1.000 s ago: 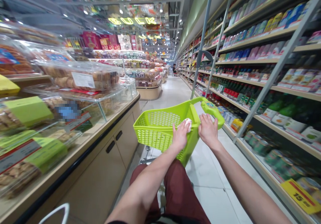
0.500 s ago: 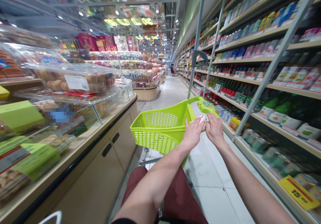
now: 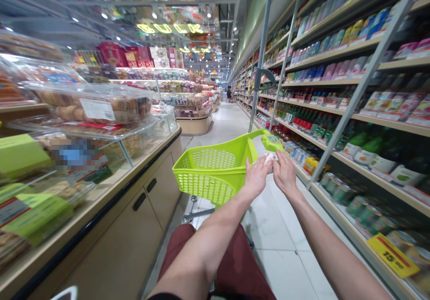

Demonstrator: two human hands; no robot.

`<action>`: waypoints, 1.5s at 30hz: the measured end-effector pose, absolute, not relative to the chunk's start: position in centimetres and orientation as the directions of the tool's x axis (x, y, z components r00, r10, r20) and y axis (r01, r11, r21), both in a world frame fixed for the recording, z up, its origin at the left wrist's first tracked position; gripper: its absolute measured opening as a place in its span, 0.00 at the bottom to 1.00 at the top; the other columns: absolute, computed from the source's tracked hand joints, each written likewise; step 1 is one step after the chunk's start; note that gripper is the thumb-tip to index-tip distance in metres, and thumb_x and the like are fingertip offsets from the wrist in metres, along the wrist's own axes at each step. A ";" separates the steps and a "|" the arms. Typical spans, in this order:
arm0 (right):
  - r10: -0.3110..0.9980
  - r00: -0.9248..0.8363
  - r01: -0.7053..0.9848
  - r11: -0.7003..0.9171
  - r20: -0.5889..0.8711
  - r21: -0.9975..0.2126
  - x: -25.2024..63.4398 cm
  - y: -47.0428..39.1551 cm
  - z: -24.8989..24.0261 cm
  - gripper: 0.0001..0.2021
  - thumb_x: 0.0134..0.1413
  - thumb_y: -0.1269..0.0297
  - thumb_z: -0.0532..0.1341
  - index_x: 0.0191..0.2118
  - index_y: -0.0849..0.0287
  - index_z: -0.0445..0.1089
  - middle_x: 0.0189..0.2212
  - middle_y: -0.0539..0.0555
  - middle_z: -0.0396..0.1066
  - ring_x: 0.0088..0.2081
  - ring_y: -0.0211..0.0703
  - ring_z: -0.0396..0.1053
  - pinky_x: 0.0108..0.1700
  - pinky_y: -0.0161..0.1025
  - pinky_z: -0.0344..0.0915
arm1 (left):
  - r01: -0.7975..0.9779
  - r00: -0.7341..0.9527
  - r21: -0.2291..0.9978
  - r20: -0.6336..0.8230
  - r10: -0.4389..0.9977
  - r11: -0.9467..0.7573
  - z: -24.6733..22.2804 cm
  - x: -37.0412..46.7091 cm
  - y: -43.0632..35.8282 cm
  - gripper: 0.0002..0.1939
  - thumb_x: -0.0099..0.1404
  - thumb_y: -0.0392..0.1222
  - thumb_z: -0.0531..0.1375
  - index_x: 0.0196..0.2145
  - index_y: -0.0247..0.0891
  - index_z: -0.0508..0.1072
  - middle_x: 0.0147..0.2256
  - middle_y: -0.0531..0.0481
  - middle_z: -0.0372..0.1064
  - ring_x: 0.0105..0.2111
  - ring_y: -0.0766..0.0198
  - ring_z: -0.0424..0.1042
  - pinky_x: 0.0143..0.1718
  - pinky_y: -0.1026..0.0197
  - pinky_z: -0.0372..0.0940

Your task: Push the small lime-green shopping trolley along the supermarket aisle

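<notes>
A lime-green cart basket (image 3: 211, 174) with perforated sides stands in front of me, its handle end at the right. Just behind the basket, my left hand (image 3: 258, 176) is closed on a small white item (image 3: 268, 157) that looks like crumpled paper or cloth. My right hand (image 3: 285, 171) meets it from the other side with its fingers wrapped round; the white item lies between the two hands, near the green handle part (image 3: 271, 142). What the right fingers grip is mostly hidden.
On the left runs a counter (image 3: 148, 156) with clear packs of baked goods (image 3: 97, 105). Tall shelves (image 3: 336, 107) of bottles and cans line the right, with a slanted grey pole (image 3: 364, 84). A person (image 3: 229, 93) is far down the aisle.
The view has shifted slightly, with the counter and shelves sliding left in the picture. Both hands keep nearly the same place behind the basket.
</notes>
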State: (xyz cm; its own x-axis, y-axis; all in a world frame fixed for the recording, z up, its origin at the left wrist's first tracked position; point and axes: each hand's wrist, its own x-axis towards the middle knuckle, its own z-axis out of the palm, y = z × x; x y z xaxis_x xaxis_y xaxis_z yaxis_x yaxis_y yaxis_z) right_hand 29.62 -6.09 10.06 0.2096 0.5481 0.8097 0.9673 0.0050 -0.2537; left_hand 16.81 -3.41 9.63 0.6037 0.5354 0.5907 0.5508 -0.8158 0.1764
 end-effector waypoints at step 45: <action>0.779 -0.073 0.997 0.038 0.622 0.069 19.4 2.1 3.4 0.19 0.51 0.69 0.50 0.49 0.62 0.64 0.49 0.59 0.67 0.55 0.51 0.55 0.58 0.60 0.38 | 0.900 0.148 0.319 0.421 0.895 -0.299 2.6 -7.2 5.9 0.28 0.61 0.28 0.43 0.57 0.47 0.54 0.60 0.46 0.49 0.59 0.61 0.51 0.58 0.39 0.35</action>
State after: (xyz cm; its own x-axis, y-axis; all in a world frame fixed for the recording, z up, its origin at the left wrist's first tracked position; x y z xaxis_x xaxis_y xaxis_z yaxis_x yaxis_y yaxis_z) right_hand 19.39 2.11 3.42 -0.0728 0.7793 0.6224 0.9969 0.0377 0.0693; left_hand -7.24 5.89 2.59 0.1484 0.8949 0.4209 0.8995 -0.2990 0.3185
